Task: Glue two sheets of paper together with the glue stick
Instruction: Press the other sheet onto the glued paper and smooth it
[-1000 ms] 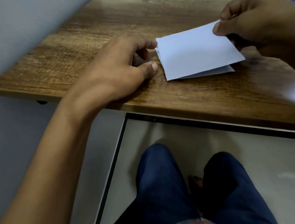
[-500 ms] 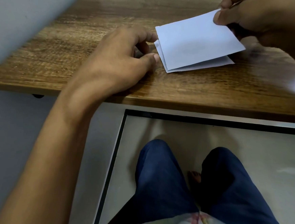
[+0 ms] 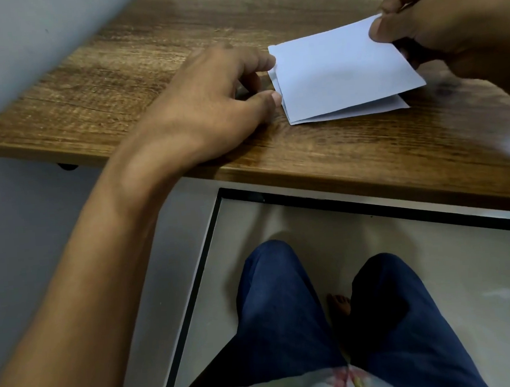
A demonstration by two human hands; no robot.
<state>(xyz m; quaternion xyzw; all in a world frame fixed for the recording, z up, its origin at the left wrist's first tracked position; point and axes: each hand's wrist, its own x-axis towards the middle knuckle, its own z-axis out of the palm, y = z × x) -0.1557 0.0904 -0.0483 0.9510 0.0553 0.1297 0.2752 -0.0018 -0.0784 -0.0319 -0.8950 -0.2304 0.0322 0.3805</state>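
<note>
Two small white sheets lie stacked on the wooden table (image 3: 305, 155). The upper sheet (image 3: 338, 67) is lifted at its far right corner, where my right hand (image 3: 447, 16) pinches it between thumb and fingers. The lower sheet (image 3: 363, 112) lies flat and shows only as a strip along the near and left edges. My left hand (image 3: 207, 108) rests on the table at the sheets' left edge, with index fingertip and thumb touching that edge. No glue stick is visible.
A grey wall (image 3: 22, 43) runs along the table's left side. The table's near edge crosses the view, and below it are my legs in blue trousers (image 3: 287, 313) and the light floor.
The upper sheet has settled slightly lower over the lower sheet. Both hands keep their places at the sheets' left edge and far right corner.
</note>
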